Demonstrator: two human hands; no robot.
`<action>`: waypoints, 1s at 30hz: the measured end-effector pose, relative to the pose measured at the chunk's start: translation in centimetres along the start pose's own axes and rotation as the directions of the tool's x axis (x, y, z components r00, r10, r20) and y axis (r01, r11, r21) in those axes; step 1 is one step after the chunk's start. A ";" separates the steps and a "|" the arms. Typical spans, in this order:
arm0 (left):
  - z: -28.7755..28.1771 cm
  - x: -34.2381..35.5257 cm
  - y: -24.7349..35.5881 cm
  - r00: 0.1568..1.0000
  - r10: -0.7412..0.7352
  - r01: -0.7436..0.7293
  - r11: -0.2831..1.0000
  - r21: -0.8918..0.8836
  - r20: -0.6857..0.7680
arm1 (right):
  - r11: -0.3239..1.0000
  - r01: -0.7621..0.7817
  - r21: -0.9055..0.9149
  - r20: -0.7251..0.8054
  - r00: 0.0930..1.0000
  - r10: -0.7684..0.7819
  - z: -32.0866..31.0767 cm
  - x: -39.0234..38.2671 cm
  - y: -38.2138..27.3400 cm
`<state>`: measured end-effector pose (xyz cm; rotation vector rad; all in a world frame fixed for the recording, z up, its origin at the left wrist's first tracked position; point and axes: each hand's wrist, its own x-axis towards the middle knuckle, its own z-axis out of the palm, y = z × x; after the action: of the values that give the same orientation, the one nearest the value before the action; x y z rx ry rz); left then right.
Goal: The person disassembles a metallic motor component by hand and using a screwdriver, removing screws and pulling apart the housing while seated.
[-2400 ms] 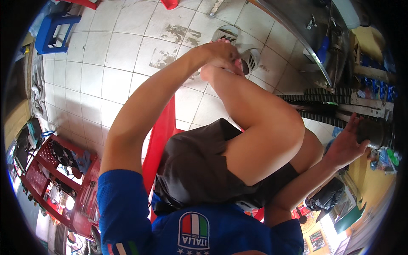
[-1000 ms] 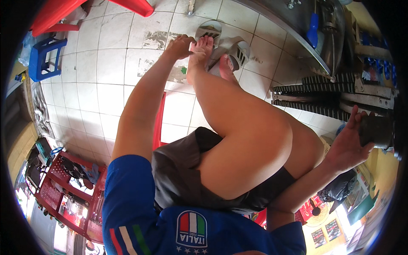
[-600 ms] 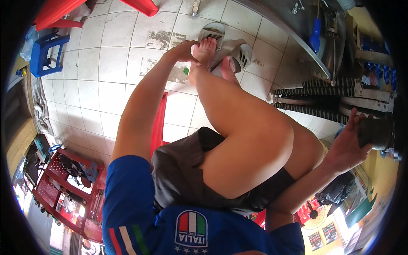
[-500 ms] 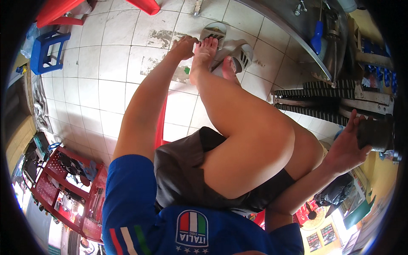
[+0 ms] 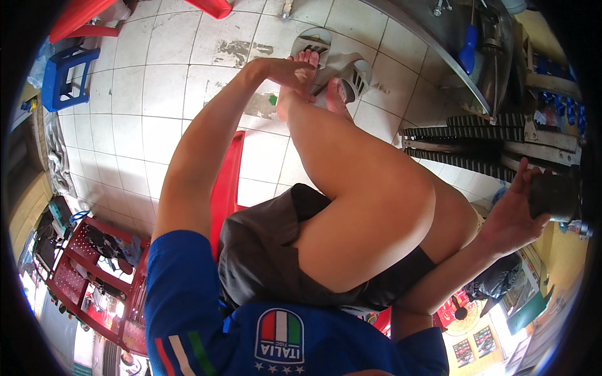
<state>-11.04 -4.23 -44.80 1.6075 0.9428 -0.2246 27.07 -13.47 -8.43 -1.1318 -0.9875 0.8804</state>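
My left hand lies across the top of my bare foot, just behind the toes. Its fingers look stretched and apart, and I see nothing held in them. Under the toes is a grey sandal; a second slatted sandal is at my other foot. At the far right, my right hand grips a dark cylinder-shaped part, with thumb and fingers round its near end. The far end of that part is lost in the dark rim of the view.
Ribbed black pedal-like bars stand beside my right hand. A metal counter edge and a blue-handled tool are at upper right. A red plastic stool is beneath me. A blue stool and red rack are left.
My left hand has moved from beside the toes, rightward and nearer, onto the top of the foot. The right hand keeps its grip on the dark part.
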 end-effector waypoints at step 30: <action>-2.4 -2.5 2.6 0.989 -0.104 0.080 0.975 0.208 0.108 | 1.000 0.021 0.008 -0.022 1.000 -0.021 0.2 -0.7 0.0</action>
<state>-11.76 -3.13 -40.63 1.7176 0.9268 -0.4897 26.65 -14.03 -8.52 -1.1201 -0.9752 0.8523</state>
